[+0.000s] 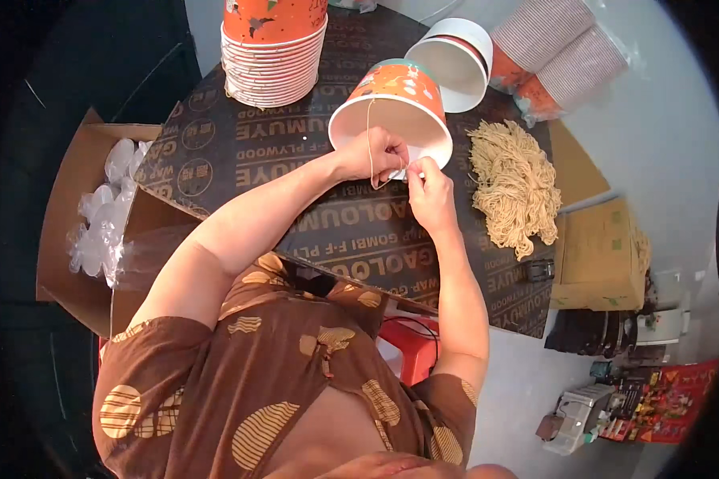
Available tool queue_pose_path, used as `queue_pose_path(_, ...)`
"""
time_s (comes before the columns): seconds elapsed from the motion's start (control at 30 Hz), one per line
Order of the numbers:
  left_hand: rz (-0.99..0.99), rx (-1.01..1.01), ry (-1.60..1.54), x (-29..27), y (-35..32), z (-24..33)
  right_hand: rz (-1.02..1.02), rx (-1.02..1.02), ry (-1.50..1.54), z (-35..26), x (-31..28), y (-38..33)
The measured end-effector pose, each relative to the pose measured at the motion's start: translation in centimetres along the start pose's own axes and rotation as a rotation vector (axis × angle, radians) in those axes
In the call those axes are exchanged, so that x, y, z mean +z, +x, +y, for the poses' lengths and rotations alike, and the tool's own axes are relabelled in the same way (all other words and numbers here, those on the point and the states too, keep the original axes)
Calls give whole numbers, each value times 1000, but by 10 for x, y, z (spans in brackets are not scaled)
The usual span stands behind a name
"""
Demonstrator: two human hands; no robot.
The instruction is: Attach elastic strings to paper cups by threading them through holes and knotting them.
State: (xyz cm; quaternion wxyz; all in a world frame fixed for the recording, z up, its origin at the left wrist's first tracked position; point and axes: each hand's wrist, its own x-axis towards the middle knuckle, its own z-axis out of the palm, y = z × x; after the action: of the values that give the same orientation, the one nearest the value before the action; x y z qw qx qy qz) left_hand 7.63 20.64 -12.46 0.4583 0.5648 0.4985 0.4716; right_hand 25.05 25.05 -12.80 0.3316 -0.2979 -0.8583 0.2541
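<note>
Far left, past the left edge of the table [359, 247], see open cardboard box [68, 215] holding clear plastic pieces [102, 203]. Along left edge, toward far side: tall nested stack of orange-printed buckets [273, 68]. Next, left hand [371, 153]: forearm stretched diagonally up from lower left, elbow out wide, fingers curled inward, fingertips closed on thin cord [368, 120]. Just beyond, orange-printed bucket [407, 80], tipped on side around mid-table, white mouth facing near edge. Trace cord from upper rim down across left hand, looping back to fingertips by lower rim. Then right hand [433, 191]: forearm rising steeply over near edge, elbow bent, thumb and forefinger pinching cord at lower rim, almost touching left fingertips; cannot tell if gripping rim too. Below near edge, red stool [419, 355]. Behind bucket, toward far edge, white-mouthed buckets [451, 72], nested on side. Near right edge, heap of cream yarn [515, 188]. Beyond right edge, bagged bucket stacks [563, 56], lower down a closed carton [595, 259].
</note>
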Motion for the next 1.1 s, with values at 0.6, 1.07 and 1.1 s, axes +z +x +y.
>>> queue_pose_path(0.6,127,0,100,-1,3,-8,-234,-37,-155,-13,-22,-2)
queue_pose_path(1.07,-65,-76,-90,-12,-1,-1,-209,-101,-355,-11,-16,-1)
queue_pose_path(1.1,-73,-74,-150,-11,-1,-2,-207,-108,-351,-12,-16,-1)
